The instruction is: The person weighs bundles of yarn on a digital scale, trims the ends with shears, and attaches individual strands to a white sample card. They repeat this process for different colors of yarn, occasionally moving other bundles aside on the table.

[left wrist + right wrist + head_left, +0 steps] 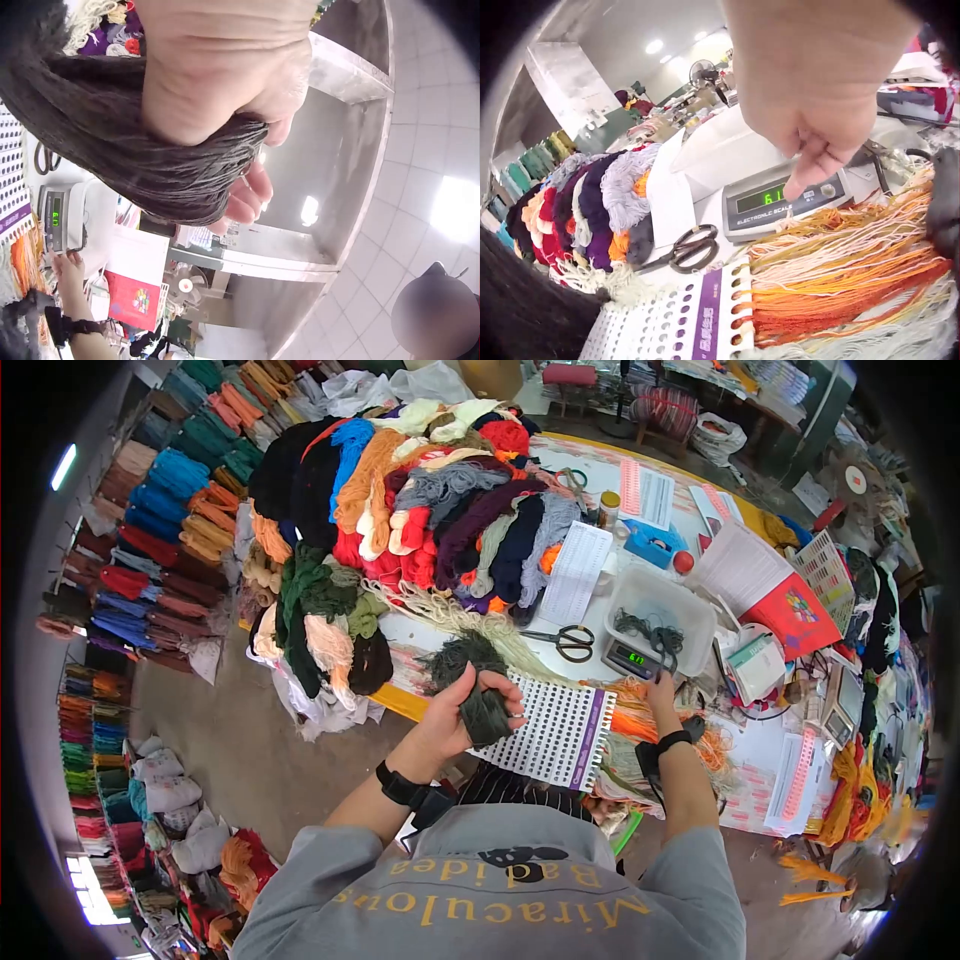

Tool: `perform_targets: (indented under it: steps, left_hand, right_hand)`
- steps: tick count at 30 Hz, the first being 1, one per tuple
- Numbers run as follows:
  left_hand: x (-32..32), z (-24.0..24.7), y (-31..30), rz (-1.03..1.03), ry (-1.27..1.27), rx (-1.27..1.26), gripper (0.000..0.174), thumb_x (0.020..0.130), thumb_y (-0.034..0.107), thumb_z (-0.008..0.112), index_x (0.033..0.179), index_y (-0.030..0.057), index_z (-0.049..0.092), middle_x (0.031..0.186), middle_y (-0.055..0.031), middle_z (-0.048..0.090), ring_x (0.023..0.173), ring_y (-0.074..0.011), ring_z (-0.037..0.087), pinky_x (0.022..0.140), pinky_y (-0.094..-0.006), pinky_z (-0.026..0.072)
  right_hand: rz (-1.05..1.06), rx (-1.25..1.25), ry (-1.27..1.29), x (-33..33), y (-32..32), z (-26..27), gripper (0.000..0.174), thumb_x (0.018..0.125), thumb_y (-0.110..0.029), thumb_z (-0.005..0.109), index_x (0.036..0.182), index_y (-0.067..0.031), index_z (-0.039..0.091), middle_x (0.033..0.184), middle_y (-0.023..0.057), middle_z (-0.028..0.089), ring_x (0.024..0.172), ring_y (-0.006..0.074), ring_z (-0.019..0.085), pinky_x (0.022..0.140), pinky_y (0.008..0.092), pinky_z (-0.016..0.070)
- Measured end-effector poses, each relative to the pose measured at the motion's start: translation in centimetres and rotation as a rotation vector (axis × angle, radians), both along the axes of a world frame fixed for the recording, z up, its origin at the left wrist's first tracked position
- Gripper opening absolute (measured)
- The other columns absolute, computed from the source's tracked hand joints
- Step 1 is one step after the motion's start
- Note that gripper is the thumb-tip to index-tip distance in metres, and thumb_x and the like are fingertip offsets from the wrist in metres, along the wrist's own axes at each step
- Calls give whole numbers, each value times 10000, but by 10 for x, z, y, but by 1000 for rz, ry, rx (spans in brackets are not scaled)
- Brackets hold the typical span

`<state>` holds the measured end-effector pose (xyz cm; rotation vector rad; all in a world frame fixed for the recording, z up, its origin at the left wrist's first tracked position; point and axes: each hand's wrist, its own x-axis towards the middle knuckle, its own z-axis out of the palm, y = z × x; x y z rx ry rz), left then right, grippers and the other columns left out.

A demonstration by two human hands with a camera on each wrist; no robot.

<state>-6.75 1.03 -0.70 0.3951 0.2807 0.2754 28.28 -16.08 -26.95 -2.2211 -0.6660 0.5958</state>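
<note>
My left hand (455, 710) grips a thick skein of dark green yarn (484, 716), fingers and thumb curled round it. Up close in the left wrist view, the skein (142, 154) passes under the palm of the hand (225, 82). My right hand (662, 695) is at the front panel of an electronic scale (634, 658) with lit green digits. From the right wrist view, a fingertip of the right hand (817, 127) is over the scale's panel (780, 201), beside the display; whether it touches cannot be told. A clear tray (690, 605) with dark yarn rests on the scale.
A punched card (550, 735) lies below black scissors (572, 643), with orange threads (632, 710) alongside it. Piled colourful skeins (440, 510) cover the table's left part. A red booklet (803, 617), papers (576, 573) and a blue box (655, 544) lie beyond the tray.
</note>
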Motion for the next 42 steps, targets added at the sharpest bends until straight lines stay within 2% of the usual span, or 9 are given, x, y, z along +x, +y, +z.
perform_targets:
  steps: [3,11,18,20,22,24,34,38,42]
  left_hand:
    - [12,8,-3,19,51,71,565,943,462,279,1184,-16,461,1309,-191,416,1181,-367,444,933,-490,432]
    - [25,9,-5,11,13,73,568,938,475,281,1246,20,426,1413,-148,292,1246,-378,359,972,-490,387]
    - [18,-15,4,-21,-255,-38,557,941,464,290,1175,2,496,1234,-154,463,1120,-272,484,1026,-455,324]
    - [18,-8,3,-12,-247,24,553,945,453,288,1155,-6,513,1199,-154,483,1105,-274,492,1025,-443,327]
    - [18,2,-1,45,-27,149,538,954,431,279,1139,-8,529,1237,-154,459,1102,-271,496,1033,-424,314]
    - [20,2,-5,29,-20,222,529,967,407,251,1170,-7,509,1282,-136,428,1156,-250,460,1039,-393,302]
    - [28,11,-22,-23,181,582,543,977,410,218,1316,24,395,1316,-77,421,1217,-168,381,1024,-320,287]
    - [32,23,-29,89,250,347,554,964,419,303,1271,-23,435,964,-36,557,963,-121,509,932,-285,380]
    - [29,6,-22,83,151,328,584,951,448,324,1273,-28,426,749,17,456,755,-93,471,850,-274,415]
  right_hand:
    - [139,171,104,-17,31,11,189,835,-186,596,845,3,584,550,31,525,412,135,485,411,286,387]
    - [695,301,852,-150,53,296,229,924,-215,480,978,-11,570,590,27,513,380,86,472,367,211,371]
    - [889,-51,743,-165,38,284,201,902,-186,514,971,0,550,669,71,549,437,124,512,444,260,425]
    - [629,413,-58,-167,40,277,176,868,-152,552,970,-8,553,795,96,548,546,139,542,526,274,439]
    - [546,439,-75,-167,40,283,163,840,-127,578,962,-21,562,875,110,525,638,177,549,584,294,441]
    - [551,440,287,-172,41,293,155,834,-135,592,945,-29,573,841,114,524,647,219,546,588,314,444]
    - [625,461,-14,-190,47,289,128,804,-85,609,897,-9,566,849,120,568,666,229,593,560,301,458]
    - [559,495,24,-185,43,285,90,831,-60,579,885,7,552,826,68,558,623,135,582,504,246,416]
    - [275,572,950,-183,42,292,115,884,-116,534,822,-19,539,753,37,563,505,97,512,469,201,385]
